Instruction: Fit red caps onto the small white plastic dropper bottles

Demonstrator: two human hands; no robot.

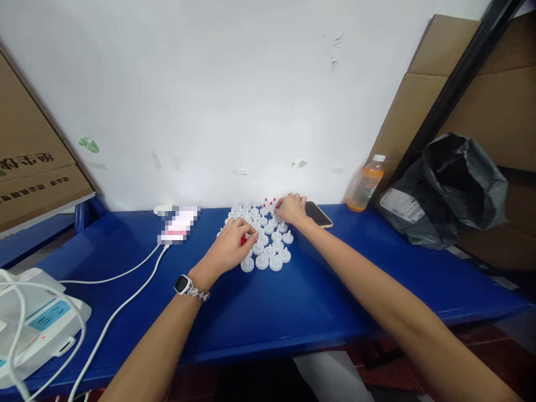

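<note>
On the blue desk (pixel 251 318), close to the white wall (pixel 234 95), stands a cluster of white caps (pixel 262 261), most of them upright, each a round base with a narrow nozzle. At the back of the cluster, small red tips (pixel 266 200) top a few of the nozzles.

Over the left side of the cluster, the left hand (pixel 231 243) is curled, its fingers and thumb closed around several loose red pieces (pixel 243 240). A watch (pixel 183 285) with a metal band circles that wrist. At the cluster's far right corner, the right hand (pixel 292 209) has its fingertips bunched down by a bit of red; whether they grip it, I cannot tell.

Just right of the cluster, partly behind the right hand, lies a dark-screened phone (pixel 318 215). Farther right of the cluster, a bottle of orange drink (pixel 365 187) stands near the wall, and past it sits a dark plastic bag (pixel 439 195) with a white label. Left of the cluster lies a flat object (pixel 179 224), pixelated over, with a white cable (pixel 125 301) leading up to it. Well to the cluster's left, nearer the front, rests a white power strip (pixel 62 329) with blue socket panels.
</note>
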